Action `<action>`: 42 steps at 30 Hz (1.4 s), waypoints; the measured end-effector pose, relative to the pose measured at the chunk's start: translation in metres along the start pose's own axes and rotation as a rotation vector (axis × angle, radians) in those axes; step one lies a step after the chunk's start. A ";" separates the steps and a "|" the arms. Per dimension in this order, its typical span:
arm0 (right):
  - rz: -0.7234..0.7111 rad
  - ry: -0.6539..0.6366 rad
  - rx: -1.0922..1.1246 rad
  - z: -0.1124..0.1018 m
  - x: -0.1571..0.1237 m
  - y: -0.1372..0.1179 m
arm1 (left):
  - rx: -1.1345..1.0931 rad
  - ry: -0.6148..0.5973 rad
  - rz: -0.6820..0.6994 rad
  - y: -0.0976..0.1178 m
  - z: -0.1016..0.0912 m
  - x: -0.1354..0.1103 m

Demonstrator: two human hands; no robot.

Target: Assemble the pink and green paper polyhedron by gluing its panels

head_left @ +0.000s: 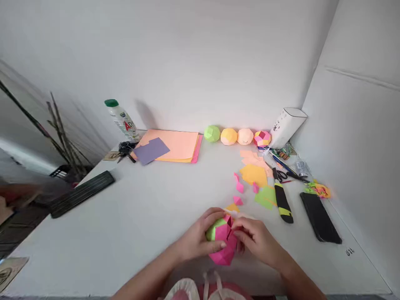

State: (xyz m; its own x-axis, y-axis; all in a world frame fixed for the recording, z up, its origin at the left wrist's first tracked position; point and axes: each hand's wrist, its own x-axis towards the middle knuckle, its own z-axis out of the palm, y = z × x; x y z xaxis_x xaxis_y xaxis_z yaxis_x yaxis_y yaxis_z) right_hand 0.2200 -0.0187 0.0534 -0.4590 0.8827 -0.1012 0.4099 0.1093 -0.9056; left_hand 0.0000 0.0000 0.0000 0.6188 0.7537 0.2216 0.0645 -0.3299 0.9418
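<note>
Bracing the pink-and-green paper polyhedron (pixel 222 256), the left hand (pixel 202 235) clamps fingers on its left; the right hand (pixel 253 238), fingers pinching its open seam (pixel 229 234), should press gently.

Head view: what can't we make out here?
All in the head view:
Paper ball: underside, hidden by its own upper faces and the left hand.
Right hand: what exactly it pinches, hidden by its fingers.
Bottle: fine print, too small.
Brown patch: cut off by left edge.
Reddish shape, left edge: blurred, cut off.

Red "AD" (pixel 128 126) on bottle (pixel 116 113), handwriting (pixel 350 252) ending "22" on table (pixel 150 208)
</note>
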 end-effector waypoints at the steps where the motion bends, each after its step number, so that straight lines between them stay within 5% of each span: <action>1: -0.007 0.008 -0.023 -0.001 0.000 0.000 | -0.002 0.000 0.001 0.001 0.000 0.001; 42: 0.130 -0.008 0.358 0.003 0.001 0.007 | 0.088 -0.110 0.082 0.000 0.001 0.000</action>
State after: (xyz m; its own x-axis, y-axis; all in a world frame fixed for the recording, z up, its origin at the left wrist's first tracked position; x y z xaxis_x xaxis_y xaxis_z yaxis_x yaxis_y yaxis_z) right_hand 0.2199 -0.0188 0.0456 -0.4277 0.8751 -0.2265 0.1645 -0.1711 -0.9714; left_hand 0.0005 -0.0004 0.0000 0.7067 0.6566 0.2636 0.0752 -0.4402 0.8947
